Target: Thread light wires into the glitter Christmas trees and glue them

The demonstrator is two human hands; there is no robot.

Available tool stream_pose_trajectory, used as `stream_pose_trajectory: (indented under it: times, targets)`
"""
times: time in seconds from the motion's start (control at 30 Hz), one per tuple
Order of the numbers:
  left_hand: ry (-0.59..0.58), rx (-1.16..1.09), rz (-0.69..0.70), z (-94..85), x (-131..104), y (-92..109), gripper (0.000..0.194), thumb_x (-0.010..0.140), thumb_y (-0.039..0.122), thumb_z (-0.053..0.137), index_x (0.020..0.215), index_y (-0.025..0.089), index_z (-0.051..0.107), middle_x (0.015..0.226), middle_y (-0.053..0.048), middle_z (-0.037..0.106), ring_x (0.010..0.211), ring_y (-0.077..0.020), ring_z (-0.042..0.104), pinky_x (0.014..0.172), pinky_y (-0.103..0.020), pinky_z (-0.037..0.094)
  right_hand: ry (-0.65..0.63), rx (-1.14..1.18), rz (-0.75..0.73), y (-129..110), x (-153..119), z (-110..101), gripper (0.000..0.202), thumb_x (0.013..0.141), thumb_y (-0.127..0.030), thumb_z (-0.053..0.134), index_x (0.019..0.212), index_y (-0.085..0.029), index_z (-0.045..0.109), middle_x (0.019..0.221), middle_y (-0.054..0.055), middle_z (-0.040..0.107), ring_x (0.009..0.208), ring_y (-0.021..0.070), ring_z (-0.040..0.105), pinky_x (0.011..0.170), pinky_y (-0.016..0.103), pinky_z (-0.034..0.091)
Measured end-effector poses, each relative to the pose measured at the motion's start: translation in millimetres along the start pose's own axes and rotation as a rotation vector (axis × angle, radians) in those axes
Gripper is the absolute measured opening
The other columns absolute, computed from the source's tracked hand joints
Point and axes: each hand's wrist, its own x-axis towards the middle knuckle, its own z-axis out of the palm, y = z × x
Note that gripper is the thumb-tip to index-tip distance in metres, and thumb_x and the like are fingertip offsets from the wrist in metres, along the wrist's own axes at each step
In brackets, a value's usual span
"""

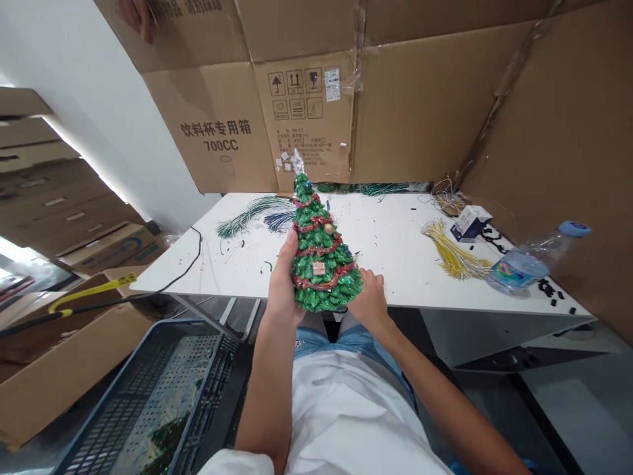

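Note:
A green glittery Christmas tree ornament [316,247] with red garlands, small baubles and a pale silver tip stands upright before me. My left hand [287,277] is wrapped round its left side, the thumb along the edge. My right hand [370,295] is closed at the lower right of the tree, partly behind its base. The tree hides some of those fingers, so whether they grip the base or something small there is unclear. Behind the tree, bundles of green wires [250,214] and dark blue wires [279,221] lie on the white table [237,267].
Yellow wires [452,251], a small box [471,222], a plastic bottle [524,267] and black bits are at the table's right. Cardboard [415,112] walls the back. At lower left stand a blue crate [143,356] and an open carton [74,376]. Another person's hand [140,18] shows top left.

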Motion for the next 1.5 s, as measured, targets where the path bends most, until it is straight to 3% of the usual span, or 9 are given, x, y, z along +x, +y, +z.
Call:
stream_pose_trajectory:
  times: [0.2, 0.5, 0.67, 0.83, 0.97, 1.07, 1.23, 1.37, 1.5]
  targets:
    - [-0.045, -0.119, -0.172, 10.8, -2, 5, 0.073, 0.102, 0.080, 0.047, 0.142, 0.023, 0.069, 0.120, -0.013, 0.082, 0.116, -0.0374, 0.081, 0.094, -0.055, 0.070, 0.000, 0.115, 0.005, -1, 0, -9, 0.017, 0.100, -0.033, 0.061, 0.104, -0.021, 0.073, 0.099, 0.012, 0.071, 0.104, 0.0323, 0.057, 0.095, 0.044, 0.036]
    - [-0.119, -0.215, -0.426, 15.0, -2, -3, 0.074, 0.099, 0.083, 0.049, 0.129, 0.020, 0.074, 0.116, -0.016, 0.083, 0.118, -0.0403, 0.080, 0.097, -0.059, 0.069, 0.061, 0.618, 0.120, -3, 19, -62, 0.039, 0.109, -0.049, 0.051, 0.091, -0.024, 0.075, 0.098, 0.007, 0.075, 0.092, 0.0253, 0.066, 0.086, 0.038, 0.051]
    - [-0.209, -0.475, -0.570, 24.8, -10, -10, 0.060, 0.105, 0.072, 0.051, 0.117, 0.019, 0.076, 0.120, -0.013, 0.084, 0.117, -0.0349, 0.080, 0.104, -0.055, 0.067, -0.089, 1.007, 0.253, -17, 13, -87, 0.058, 0.110, -0.070, 0.044, 0.117, -0.026, 0.081, 0.118, 0.009, 0.085, 0.109, 0.0297, 0.079, 0.091, 0.043, 0.064]
    - [-0.121, -0.551, -0.697, 39.8, -13, -16, 0.054, 0.105, 0.066, 0.058, 0.117, 0.017, 0.078, 0.109, -0.010, 0.085, 0.104, -0.0293, 0.083, 0.096, -0.045, 0.068, -0.357, 1.531, 0.508, -27, 10, -111, 0.046, 0.096, -0.068, 0.074, 0.121, -0.030, 0.084, 0.106, 0.003, 0.089, 0.110, 0.0319, 0.083, 0.095, 0.046, 0.067]
    - [-0.123, -0.443, -0.545, 46.0, -13, -25, 0.050, 0.102, 0.060, 0.069, 0.122, 0.016, 0.081, 0.109, -0.011, 0.086, 0.110, -0.0318, 0.083, 0.103, -0.043, 0.066, -0.450, 1.667, 0.580, -31, 11, -127, 0.050, 0.087, -0.069, 0.084, 0.116, -0.027, 0.086, 0.095, 0.004, 0.089, 0.107, 0.0353, 0.085, 0.098, 0.050, 0.068]
    - [-0.276, -0.302, -0.426, 44.0, -16, -32, 0.052, 0.099, 0.061, 0.076, 0.127, 0.017, 0.082, 0.118, -0.012, 0.087, 0.123, -0.0343, 0.080, 0.119, -0.047, 0.058, -0.404, 1.672, 0.487, -38, 8, -137, 0.055, 0.083, -0.075, 0.085, 0.113, -0.028, 0.086, 0.101, 0.005, 0.089, 0.110, 0.0364, 0.084, 0.100, 0.052, 0.068]
    - [-0.594, 0.016, -0.306, 41.0, -22, -33, 0.059, 0.102, 0.068, 0.070, 0.137, 0.021, 0.080, 0.142, -0.011, 0.080, 0.145, -0.0347, 0.068, 0.132, -0.049, 0.045, -0.247, 1.610, 0.209, -51, -3, -149, 0.052, 0.099, -0.074, 0.066, 0.112, -0.028, 0.085, 0.110, 0.008, 0.087, 0.120, 0.0346, 0.080, 0.109, 0.052, 0.064]
    - [-0.594, 0.175, -0.157, 44.5, -26, -24, 0.055, 0.106, 0.063, 0.067, 0.150, 0.030, 0.072, 0.155, -0.004, 0.072, 0.156, -0.0325, 0.058, 0.134, -0.047, 0.044, -0.159, 1.551, 0.145, -52, -7, -149, 0.053, 0.104, -0.073, 0.056, 0.107, -0.028, 0.084, 0.108, 0.007, 0.086, 0.120, 0.0333, 0.078, 0.111, 0.050, 0.062]
    - [-0.557, 0.410, -0.077, 44.1, -30, -16, 0.059, 0.106, 0.071, 0.060, 0.141, 0.027, 0.078, 0.142, -0.006, 0.079, 0.138, -0.0351, 0.070, 0.121, -0.052, 0.056, -0.115, 1.499, 0.094, -51, -8, -148, 0.054, 0.107, -0.071, 0.053, 0.104, -0.027, 0.084, 0.107, 0.008, 0.085, 0.118, 0.0329, 0.078, 0.109, 0.049, 0.062]
